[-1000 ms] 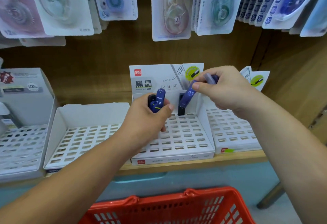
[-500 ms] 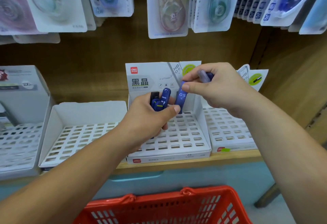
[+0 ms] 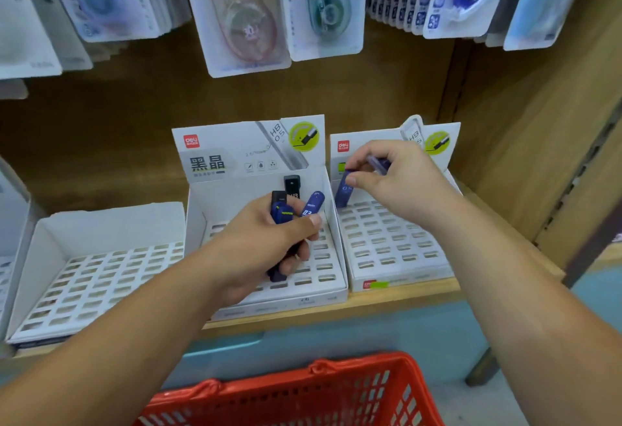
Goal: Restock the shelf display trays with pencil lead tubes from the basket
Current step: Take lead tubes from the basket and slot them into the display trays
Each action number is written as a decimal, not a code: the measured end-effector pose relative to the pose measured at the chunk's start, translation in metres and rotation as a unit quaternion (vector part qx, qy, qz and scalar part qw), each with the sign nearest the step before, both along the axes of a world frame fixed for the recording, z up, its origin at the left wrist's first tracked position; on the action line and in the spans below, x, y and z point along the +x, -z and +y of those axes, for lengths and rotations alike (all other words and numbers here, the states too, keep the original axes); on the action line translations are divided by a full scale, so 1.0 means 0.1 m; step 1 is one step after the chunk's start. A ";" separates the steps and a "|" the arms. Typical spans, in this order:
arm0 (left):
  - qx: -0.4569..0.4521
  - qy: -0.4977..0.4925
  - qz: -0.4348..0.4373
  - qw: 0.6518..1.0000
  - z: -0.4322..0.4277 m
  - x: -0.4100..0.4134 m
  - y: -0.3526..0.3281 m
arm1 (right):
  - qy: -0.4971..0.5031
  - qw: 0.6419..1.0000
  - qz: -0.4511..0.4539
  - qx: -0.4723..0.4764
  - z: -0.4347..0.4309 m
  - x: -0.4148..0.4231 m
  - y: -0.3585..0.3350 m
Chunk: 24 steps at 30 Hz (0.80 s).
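We see red basket (image 3: 353, 388) at 6 o'clock, mid tray (image 3: 319, 266) at centre, right tray (image 3: 387, 250) at its 3 o'clock, our L hand (image 3: 262, 244) curled tight round bunch of tubes (image 3: 311, 205) over mid tray, our R hand (image 3: 400, 186) pinching blue tube (image 3: 344, 192) at right tray's 12 o'clock row.

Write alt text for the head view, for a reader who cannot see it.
A person's right hand pinches a blue lead tube at the back left corner of the right tray, while the left hand grips a bundle of tubes over the middle tray. A red basket sits below the shelf.
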<state>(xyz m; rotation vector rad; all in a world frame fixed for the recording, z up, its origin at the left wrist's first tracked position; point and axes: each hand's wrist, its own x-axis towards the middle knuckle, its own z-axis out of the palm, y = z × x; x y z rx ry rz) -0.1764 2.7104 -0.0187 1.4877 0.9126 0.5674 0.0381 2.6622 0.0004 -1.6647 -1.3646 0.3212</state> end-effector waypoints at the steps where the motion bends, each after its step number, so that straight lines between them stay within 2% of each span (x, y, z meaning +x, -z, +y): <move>1: -0.008 0.003 -0.010 1.000 0.00 -0.02 0.01 | -0.004 1.000 0.000 0.001 0.02 -0.01 0.05; 6: -0.021 -0.012 -0.061 0.998 0.03 -0.08 0.05 | -0.008 0.999 -0.032 -0.011 0.04 0.02 0.04; 16: -0.010 -0.002 -0.045 0.999 0.03 -0.17 -0.01 | 0.015 0.999 -0.049 -0.008 0.11 -0.01 0.17; 24: 0.017 0.002 -0.031 0.999 0.06 -0.23 -0.07 | 0.124 0.972 -0.190 -0.054 0.13 -0.14 0.11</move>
